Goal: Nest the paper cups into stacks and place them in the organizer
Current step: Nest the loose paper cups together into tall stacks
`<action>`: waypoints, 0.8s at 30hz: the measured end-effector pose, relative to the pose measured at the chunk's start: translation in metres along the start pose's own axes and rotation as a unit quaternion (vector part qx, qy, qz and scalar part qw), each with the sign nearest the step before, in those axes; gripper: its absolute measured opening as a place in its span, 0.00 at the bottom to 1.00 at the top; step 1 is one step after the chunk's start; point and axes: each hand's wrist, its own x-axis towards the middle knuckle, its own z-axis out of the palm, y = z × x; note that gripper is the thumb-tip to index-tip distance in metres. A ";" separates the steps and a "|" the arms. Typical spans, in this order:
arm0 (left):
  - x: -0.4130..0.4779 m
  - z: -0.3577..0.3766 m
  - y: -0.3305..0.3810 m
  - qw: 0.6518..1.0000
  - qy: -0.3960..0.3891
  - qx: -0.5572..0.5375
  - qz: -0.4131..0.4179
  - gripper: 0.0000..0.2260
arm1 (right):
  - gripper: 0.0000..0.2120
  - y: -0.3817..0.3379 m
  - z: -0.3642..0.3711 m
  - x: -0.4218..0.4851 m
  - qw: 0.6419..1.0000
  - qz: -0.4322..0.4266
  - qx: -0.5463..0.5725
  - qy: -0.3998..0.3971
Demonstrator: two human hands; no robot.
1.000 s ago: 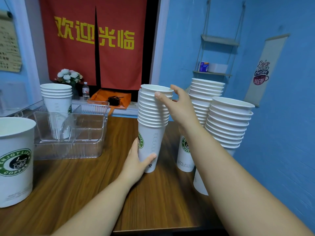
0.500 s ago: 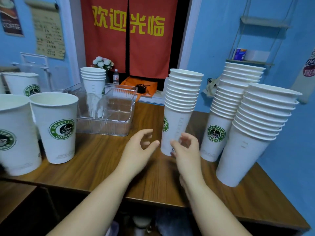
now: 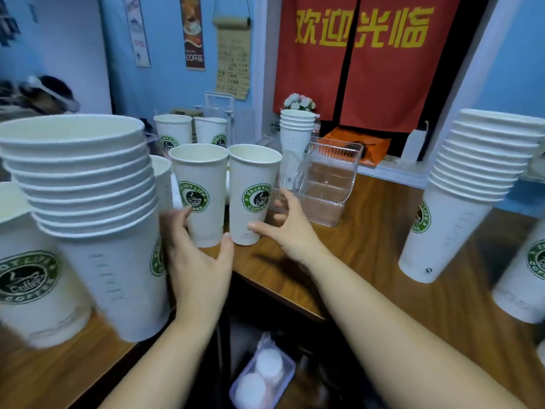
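Two single white paper cups with green coffee logos stand side by side mid-table, the left cup (image 3: 197,196) and the right cup (image 3: 254,193). My left hand (image 3: 200,261) is open, its fingers and thumb curved loosely around the left cup's base. The thumb and fingers of my right hand (image 3: 284,228) close on the right cup's lower side. Just behind stands the clear plastic organizer (image 3: 327,187), with a short nested stack (image 3: 295,134) in its left end. One tall nested stack (image 3: 88,196) is close at left, another (image 3: 469,178) at right.
More single cups stand at the back (image 3: 174,132) and at far left (image 3: 29,278), and one sits at the far right edge (image 3: 528,278). The wooden table (image 3: 368,249) has a gap below my arms, where a box of lids (image 3: 262,376) lies. A red curtain hangs behind.
My view has swung left. Both hands have let go of the tall stack, now at right, and moved left to the two single cups.
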 end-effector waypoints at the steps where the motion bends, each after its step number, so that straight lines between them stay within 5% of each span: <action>1: 0.006 0.001 -0.002 1.000 0.000 -0.003 -0.011 0.32 | 0.48 -0.003 0.006 0.008 1.000 -0.011 0.009 0.000; 16: 0.047 0.038 -0.028 0.991 0.006 -0.060 -0.123 0.44 | 0.44 0.005 0.021 0.032 0.997 -0.051 0.061 0.023; 24: 0.046 0.043 -0.024 0.992 -0.016 -0.037 -0.124 0.39 | 0.37 -0.005 0.002 0.020 0.993 -0.044 0.061 0.095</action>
